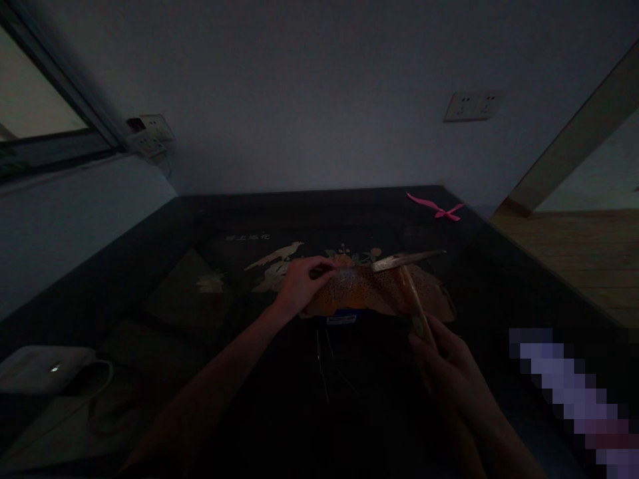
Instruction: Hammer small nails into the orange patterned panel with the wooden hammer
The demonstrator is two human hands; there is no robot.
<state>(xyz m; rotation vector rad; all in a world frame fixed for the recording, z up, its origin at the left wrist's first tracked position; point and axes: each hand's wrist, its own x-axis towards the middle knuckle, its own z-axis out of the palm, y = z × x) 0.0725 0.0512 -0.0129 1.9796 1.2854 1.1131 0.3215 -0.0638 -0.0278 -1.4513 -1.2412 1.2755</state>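
My right hand (pixel 444 359) grips the wooden handle of a hammer (pixel 414 299), whose metal head is raised near the middle of the dark tabletop. Below the head lies a brown-orange piece (pixel 344 293) covered in small dark dots or holes, its material unclear in the dim light. At its upper left edge, my left hand (pixel 303 283) has thumb and fingertips pinched together; whatever they hold is too small to make out. A blue item with a pale label (pixel 342 318) shows at the near edge of the dotted piece. Several thin, light strands (pixel 322 362) lie closer to me.
The dark table (pixel 309 206) bears a printed bird (pixel 279 253) and flowers. A pink ribbon (pixel 442 211) lies at the far right corner. On the left sits a white device (pixel 44 369) with a cable. Wall sockets (pixel 472 106) are behind; a pixelated patch covers the lower right.
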